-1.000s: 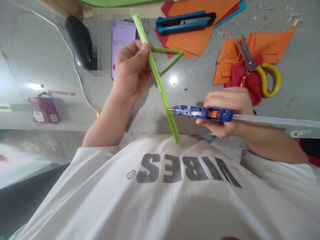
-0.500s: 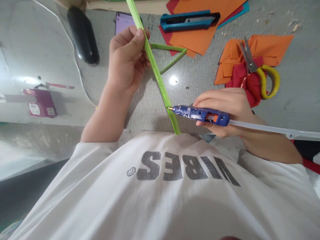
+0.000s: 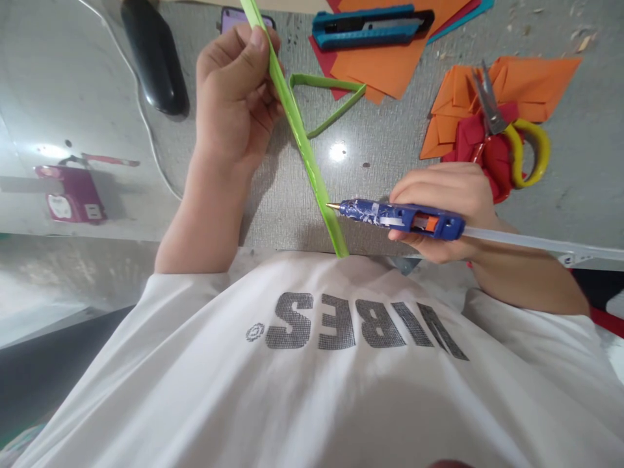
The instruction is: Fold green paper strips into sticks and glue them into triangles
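Note:
Between the thumb and fingers of my left hand (image 3: 238, 91) a long light-green paper strip (image 3: 305, 149) is pinched near its upper end. The strip slants down toward my shirt, and a shiny line of glue shows along its lower half. Behind it, a folded green paper triangle (image 3: 336, 117) lies at the strip's right side; whether they are joined I cannot tell. My right hand (image 3: 448, 201) is wrapped round a blue glue gun (image 3: 402, 218), whose metal tip points left at the strip's lower part. A clear glue stick (image 3: 517, 240) sticks out of the gun's back.
Yellow-handled scissors (image 3: 529, 153) rest on folded orange paper (image 3: 541, 84) and red paper (image 3: 468, 133) at the right. A blue box cutter (image 3: 370, 27) lies on orange sheets at the top. Leftward are a black case (image 3: 156, 58), a white cable (image 3: 141, 110) and a purple box (image 3: 73, 195).
My left hand and the strip have shifted slightly up and left. The glue gun has drawn a little to the right, its tip now at the strip's edge.

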Available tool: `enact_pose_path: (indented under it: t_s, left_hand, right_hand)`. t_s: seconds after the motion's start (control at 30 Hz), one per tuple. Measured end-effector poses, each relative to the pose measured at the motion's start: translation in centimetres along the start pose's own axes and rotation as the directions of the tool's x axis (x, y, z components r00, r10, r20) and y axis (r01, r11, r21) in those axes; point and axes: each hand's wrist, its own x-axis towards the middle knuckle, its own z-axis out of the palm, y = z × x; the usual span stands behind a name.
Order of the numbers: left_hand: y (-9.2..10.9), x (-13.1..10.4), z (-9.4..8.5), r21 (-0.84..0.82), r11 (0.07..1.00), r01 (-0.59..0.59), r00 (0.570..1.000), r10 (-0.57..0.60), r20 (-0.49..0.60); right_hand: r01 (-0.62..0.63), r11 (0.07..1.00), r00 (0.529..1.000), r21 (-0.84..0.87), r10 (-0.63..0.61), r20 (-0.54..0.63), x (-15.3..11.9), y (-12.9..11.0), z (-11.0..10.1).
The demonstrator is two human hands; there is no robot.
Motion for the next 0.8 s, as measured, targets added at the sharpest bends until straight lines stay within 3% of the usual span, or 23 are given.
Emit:
enact_pose_path:
  t_s: [0.07,0.27,0.6,0.8]
  left_hand:
    - [-0.04,0.05,0.02,0.008,1.0,0.011,1.0,-0.011,-0.01]
    - [-0.39,0.24,-0.38,-0.019,1.0,-0.013,1.0,0.013,0.021]
    - [-0.13,0.66,-0.86,-0.004,1.0,-0.017,0.999,0.018,0.041]
    - [0.16,0.56,-0.81,-0.03,1.0,-0.008,1.0,0.009,0.022]
  right_hand:
    - [0.015,1.0,1.0,-0.016,-0.015,-0.009,-0.03,0.02,0.06]
    - [0.281,0.96,0.95,-0.018,-0.281,-0.135,-0.07,0.83,0.42]
    - [0.092,0.993,0.996,-0.077,-0.093,-0.009,-0.21,0.46,0.27]
    - [0.169,0.984,0.986,-0.058,-0.169,-0.004,-0.31,0.62,0.07]
